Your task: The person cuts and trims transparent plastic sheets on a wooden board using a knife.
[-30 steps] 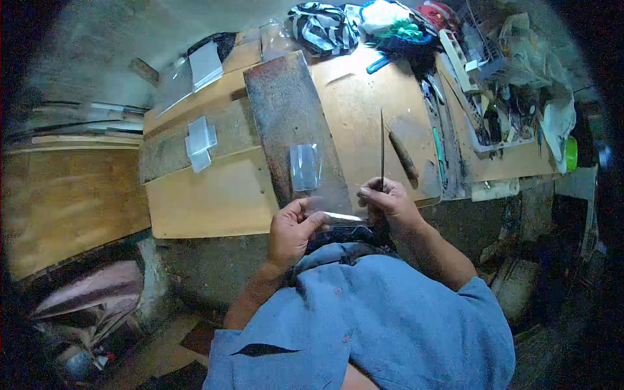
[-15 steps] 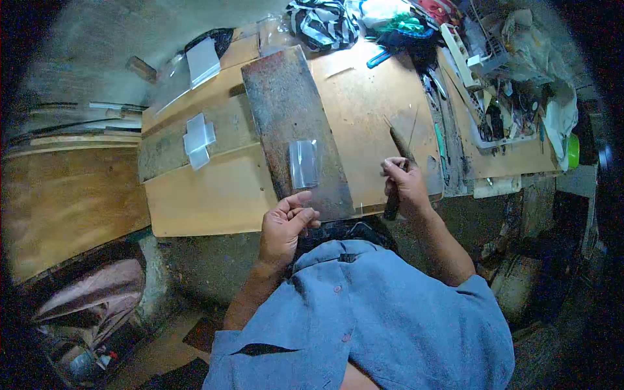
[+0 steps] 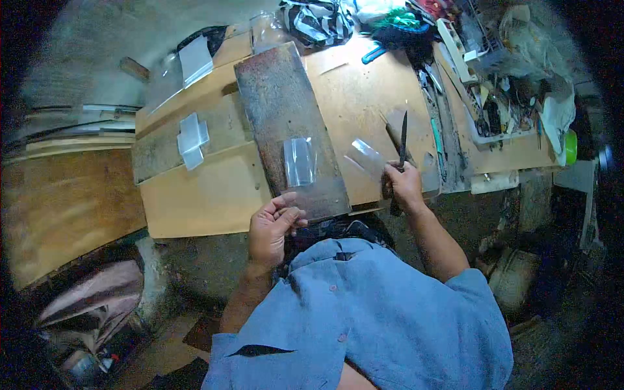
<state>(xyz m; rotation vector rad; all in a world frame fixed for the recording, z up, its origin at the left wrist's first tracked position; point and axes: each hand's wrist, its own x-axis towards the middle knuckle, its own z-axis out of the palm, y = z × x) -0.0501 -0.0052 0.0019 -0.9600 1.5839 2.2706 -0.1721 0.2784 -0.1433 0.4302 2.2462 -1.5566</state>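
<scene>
My right hand (image 3: 404,186) grips a knife (image 3: 403,138), its dark blade pointing up and away from me. Just left of that hand a small clear plastic sheet (image 3: 366,153) is tilted over the table; whether the fingers touch it I cannot tell. My left hand (image 3: 276,226) is closed at the near end of the long dark board (image 3: 276,88), thumb and fingers curled together. Anything pinched there is too hard to make out. Past its fingertips a shiny clear plastic piece (image 3: 299,162) lies on the board.
More translucent pieces (image 3: 192,141) lie on the table (image 3: 201,201) at left, and a white sheet (image 3: 195,60) at the far left. A green tool (image 3: 437,140) lies at right, near a white basket (image 3: 504,136) of tools. Bags (image 3: 316,23) fill the back.
The knife's blade has turned so its broad side shows. A clear plastic sheet now shows beside my right hand. The whole view has shifted slightly, and my left hand remains by the board.
</scene>
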